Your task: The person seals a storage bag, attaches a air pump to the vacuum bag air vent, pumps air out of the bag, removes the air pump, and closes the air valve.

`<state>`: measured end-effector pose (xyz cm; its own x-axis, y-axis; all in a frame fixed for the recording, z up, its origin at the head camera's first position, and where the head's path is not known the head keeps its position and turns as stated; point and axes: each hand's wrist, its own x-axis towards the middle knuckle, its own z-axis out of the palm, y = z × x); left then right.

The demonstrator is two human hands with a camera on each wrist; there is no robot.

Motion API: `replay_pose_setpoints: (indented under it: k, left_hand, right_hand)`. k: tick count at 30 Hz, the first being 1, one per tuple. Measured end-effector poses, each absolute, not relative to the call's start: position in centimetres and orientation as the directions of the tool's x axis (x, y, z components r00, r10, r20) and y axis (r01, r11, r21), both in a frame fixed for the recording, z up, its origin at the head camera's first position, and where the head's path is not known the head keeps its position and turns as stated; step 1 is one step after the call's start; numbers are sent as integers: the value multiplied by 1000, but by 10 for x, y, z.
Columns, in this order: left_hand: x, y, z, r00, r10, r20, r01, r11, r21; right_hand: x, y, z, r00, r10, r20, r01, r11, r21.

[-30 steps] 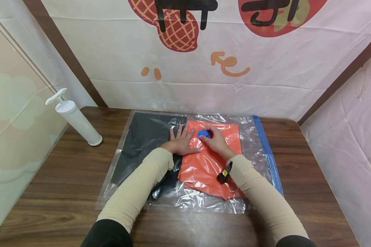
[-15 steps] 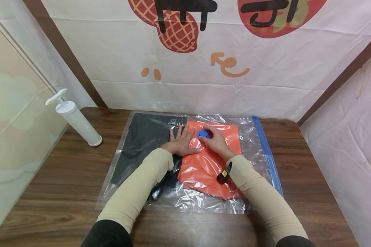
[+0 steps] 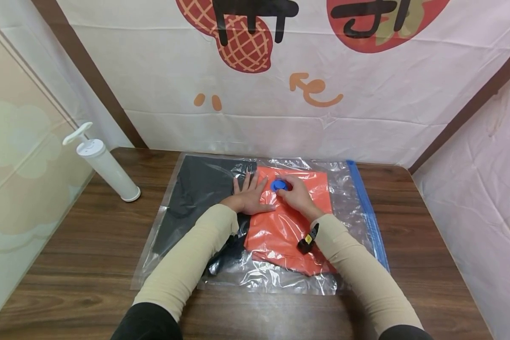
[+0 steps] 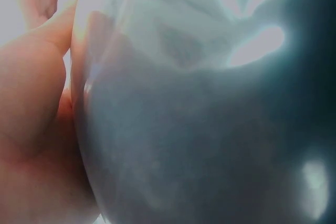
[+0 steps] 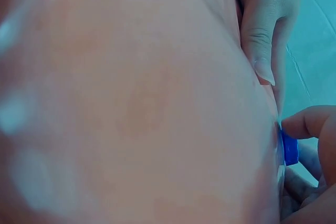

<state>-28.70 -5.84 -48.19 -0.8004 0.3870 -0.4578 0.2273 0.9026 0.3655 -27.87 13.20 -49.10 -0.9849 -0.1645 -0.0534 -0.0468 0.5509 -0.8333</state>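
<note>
A clear vacuum storage bag point(image 3: 344, 198) lies flat with a folded black garment point(image 3: 195, 189) and a folded orange garment point(image 3: 291, 236) inside. On top, over the orange garment, sits a round blue valve cap point(image 3: 279, 185). My right hand point(image 3: 299, 193) pinches this cap at its right side between thumb and fingers; the right wrist view shows the blue cap point(image 5: 290, 148) side-on between them. My left hand point(image 3: 248, 196) rests on the bag with fingers spread, pressing where black and orange meet. The left wrist view is filled mostly by shiny film over the black garment point(image 4: 178, 140).
A white hand pump point(image 3: 108, 165) stands at the table's left side, its handle point(image 3: 77, 133) raised. A blue zip strip point(image 3: 367, 212) runs along the bag's right edge. Behind the wooden table point(image 3: 85, 245) hangs a printed white cloth point(image 3: 259, 132).
The fingers and thumb of my right hand have shifted slightly around the blue valve cap, and more of its top shows. My left hand and the bag stay in place.
</note>
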Motion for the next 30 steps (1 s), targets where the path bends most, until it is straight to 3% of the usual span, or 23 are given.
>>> replay_pose_setpoints:
  k: [30]
  left_hand:
    - [-287, -59, -485, -809, 387, -443, 234, 902, 362]
  right_hand:
    - [-279, 132, -494, -989, -143, -36, -48, 545, -837]
